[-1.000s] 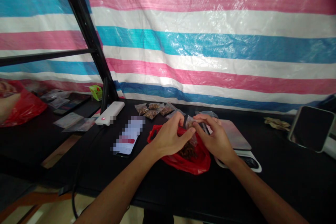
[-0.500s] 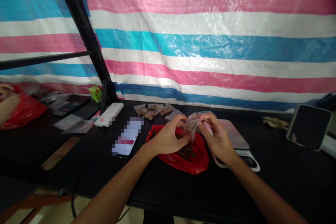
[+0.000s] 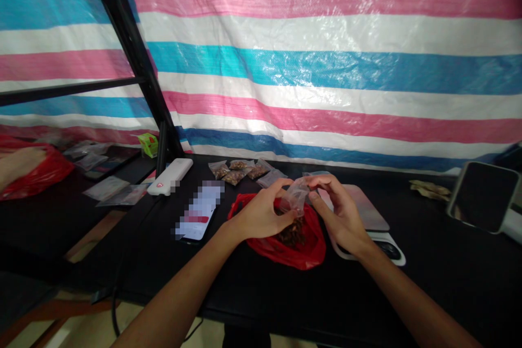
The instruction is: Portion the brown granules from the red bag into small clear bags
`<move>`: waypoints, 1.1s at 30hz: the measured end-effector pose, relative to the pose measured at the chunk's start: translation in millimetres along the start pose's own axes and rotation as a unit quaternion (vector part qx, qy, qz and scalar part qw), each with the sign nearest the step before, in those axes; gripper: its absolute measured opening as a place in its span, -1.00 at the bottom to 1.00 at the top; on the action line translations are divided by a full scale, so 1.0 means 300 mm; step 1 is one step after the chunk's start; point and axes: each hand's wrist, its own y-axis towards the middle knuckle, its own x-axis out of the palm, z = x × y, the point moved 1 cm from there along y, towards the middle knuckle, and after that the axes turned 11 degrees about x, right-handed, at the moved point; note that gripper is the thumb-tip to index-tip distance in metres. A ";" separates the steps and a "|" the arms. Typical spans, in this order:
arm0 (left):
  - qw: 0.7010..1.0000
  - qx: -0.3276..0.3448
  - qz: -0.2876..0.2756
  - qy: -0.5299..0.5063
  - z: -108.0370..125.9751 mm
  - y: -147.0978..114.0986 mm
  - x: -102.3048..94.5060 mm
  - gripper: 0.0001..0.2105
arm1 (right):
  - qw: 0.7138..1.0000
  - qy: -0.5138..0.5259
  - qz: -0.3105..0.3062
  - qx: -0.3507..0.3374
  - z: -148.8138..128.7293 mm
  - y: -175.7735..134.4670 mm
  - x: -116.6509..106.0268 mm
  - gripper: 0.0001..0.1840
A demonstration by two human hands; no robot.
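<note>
Above a red plastic bag [image 3: 302,258], my left hand [image 3: 267,212] pinches one side of a small clear plastic bag [image 3: 296,196]. My right hand [image 3: 336,212] grips the same clear bag near its upper edge, with thumb and fingers close together. Brown dried pieces [image 3: 294,232] lie inside the red bag under my hands. Whether the clear bag holds anything I cannot make out. Partly behind my right hand is a white scale [image 3: 393,255] with a flat square plate [image 3: 369,209].
Several filled clear packets [image 3: 234,176] lie at the back. A phone [image 3: 199,212] and a white power bank [image 3: 170,176] are to the left. At the right stand a dark-screened device [image 3: 483,198] and a crumpled brown piece [image 3: 430,190]. At far left, another person's hand [image 3: 24,166] is over a second red bag [image 3: 53,171].
The clear bag between my fingers has shifted and looks more spread out. The other person's hand at far left has moved down and right into its red bag.
</note>
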 end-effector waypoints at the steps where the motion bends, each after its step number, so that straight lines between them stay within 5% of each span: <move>1: 1.000 -0.001 -0.001 0.007 -0.001 -0.001 -0.002 -0.51 | 1.000 0.001 -0.006 -0.002 0.001 0.000 -0.001 -0.81; 5: 0.997 0.014 -0.009 0.072 -0.011 -0.002 -0.009 -0.58 | 1.000 -0.026 -0.005 -0.014 -0.001 0.001 0.005 -0.65; 11: 0.989 0.075 -0.013 0.129 -0.021 0.003 -0.011 -0.42 | 0.998 -0.058 0.017 -0.034 -0.015 0.010 0.008 -0.91; 14: 0.988 0.064 -0.013 0.140 -0.018 0.004 -0.012 -0.54 | 0.997 -0.060 0.017 -0.046 -0.021 0.013 -0.004 -0.95; 20: 0.992 0.036 -0.016 0.123 -0.003 0.000 -0.013 -0.74 | 0.995 -0.080 -0.028 -0.047 -0.029 0.010 -0.008 -0.70; 25: 0.984 0.040 -0.033 0.172 -0.006 0.005 -0.015 -0.91 | 0.995 -0.082 -0.025 -0.056 -0.039 0.013 0.001 -0.93; 30: 0.984 0.064 -0.037 0.160 -0.007 0.010 -0.018 -0.73 | 0.995 -0.081 -0.044 -0.041 -0.031 0.010 -0.004 -0.76; 33: 0.986 0.052 -0.049 0.148 -0.006 0.008 -0.017 -0.73 | 0.997 -0.075 -0.012 -0.031 -0.013 0.009 0.000 -0.81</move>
